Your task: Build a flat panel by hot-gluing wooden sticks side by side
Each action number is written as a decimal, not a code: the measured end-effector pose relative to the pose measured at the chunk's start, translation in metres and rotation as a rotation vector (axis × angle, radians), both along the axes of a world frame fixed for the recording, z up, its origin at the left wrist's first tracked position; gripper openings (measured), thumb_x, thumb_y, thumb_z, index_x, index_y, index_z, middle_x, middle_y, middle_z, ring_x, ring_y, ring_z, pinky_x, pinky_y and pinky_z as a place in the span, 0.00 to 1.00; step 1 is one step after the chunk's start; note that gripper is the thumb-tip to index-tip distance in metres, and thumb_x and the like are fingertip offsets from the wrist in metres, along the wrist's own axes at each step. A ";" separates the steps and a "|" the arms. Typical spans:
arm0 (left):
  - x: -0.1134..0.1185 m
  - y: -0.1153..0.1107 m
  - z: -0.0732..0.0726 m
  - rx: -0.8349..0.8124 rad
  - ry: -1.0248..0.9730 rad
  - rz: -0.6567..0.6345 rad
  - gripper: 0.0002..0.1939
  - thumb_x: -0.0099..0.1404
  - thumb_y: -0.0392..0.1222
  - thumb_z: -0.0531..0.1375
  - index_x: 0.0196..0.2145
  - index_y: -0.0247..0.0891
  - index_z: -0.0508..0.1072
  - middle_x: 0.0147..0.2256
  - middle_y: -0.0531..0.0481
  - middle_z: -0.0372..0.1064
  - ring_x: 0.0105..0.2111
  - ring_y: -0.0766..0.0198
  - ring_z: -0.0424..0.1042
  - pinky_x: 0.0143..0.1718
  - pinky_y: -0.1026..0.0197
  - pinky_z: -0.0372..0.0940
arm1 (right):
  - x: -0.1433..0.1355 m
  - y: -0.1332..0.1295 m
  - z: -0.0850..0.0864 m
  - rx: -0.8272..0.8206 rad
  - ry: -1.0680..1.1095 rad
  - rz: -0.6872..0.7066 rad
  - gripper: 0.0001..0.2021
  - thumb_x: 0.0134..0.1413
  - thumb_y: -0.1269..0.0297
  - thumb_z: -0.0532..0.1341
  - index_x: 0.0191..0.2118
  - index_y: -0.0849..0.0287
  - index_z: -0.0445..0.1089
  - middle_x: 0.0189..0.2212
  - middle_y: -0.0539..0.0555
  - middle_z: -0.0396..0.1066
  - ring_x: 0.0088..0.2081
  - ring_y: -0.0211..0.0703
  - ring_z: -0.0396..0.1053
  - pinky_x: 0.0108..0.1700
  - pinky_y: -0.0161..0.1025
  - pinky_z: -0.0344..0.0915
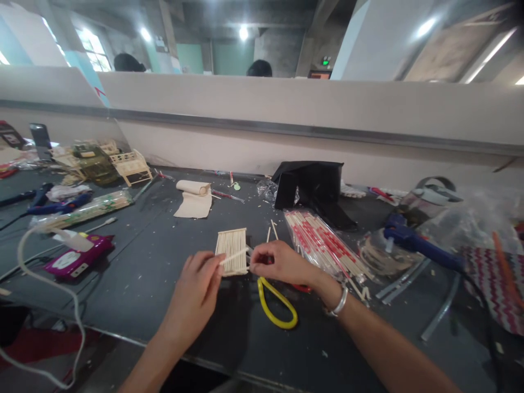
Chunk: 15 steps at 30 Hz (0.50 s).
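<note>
While the left hand (pixel 200 281) pinches a pale stick (pixel 235 255) in its closed fingers, the stick points rightward from them, its long axis crossing the slats of a small panel (pixel 231 240) on the tabletop (pixel 151 273). Nearer its free end, the right hand (pixel 282 262) curls its fingers; whether they grip anything, I cannot tell.

Around the stick panel (pixel 232 245), bare counter (pixel 151 240) opens widest between nine and ten o'clock, reaching the purple device (pixel 79 259). At twelve, a narrower lane runs toward the partition (pixel 229 144), between the paper roll (pixel 193 202) at eleven and the black object (pixel 315 183) near half past one. Three is blocked by the right hand (pixel 278 261), then the bagged sticks (pixel 323 240). The left hand (pixel 200 284) fills half past seven; the yellow loop (pixel 263 303) obstructs five, leaving a gap at six.
</note>
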State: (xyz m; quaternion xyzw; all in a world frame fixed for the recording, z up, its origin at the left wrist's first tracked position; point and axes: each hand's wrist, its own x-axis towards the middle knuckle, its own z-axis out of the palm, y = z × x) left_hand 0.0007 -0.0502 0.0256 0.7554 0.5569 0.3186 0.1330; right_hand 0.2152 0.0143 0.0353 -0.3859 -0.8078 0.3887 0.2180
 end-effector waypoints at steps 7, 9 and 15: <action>0.040 -0.024 -0.021 -0.576 -0.355 -0.166 0.17 0.68 0.49 0.45 0.35 0.38 0.68 0.19 0.55 0.59 0.19 0.67 0.60 0.22 0.64 0.56 | 0.013 0.000 0.008 -0.166 -0.013 0.228 0.04 0.46 0.70 0.60 0.28 0.64 0.72 0.19 0.45 0.62 0.22 0.30 0.57 0.24 0.28 0.53; 0.045 -0.027 -0.027 -0.728 -0.487 -0.155 0.17 0.67 0.52 0.46 0.34 0.38 0.66 0.17 0.59 0.54 0.14 0.70 0.56 0.16 0.67 0.51 | 0.015 0.001 0.007 -0.222 -0.020 0.272 0.05 0.47 0.67 0.61 0.29 0.64 0.72 0.20 0.45 0.64 0.23 0.31 0.58 0.25 0.28 0.55; 0.039 -0.033 -0.012 -1.059 -0.795 -0.197 0.16 0.62 0.56 0.52 0.37 0.40 0.63 0.20 0.58 0.62 0.13 0.71 0.61 0.09 0.72 0.49 | 0.015 0.001 0.011 -0.290 0.054 0.269 0.05 0.48 0.67 0.61 0.29 0.64 0.71 0.22 0.45 0.64 0.25 0.31 0.59 0.28 0.28 0.56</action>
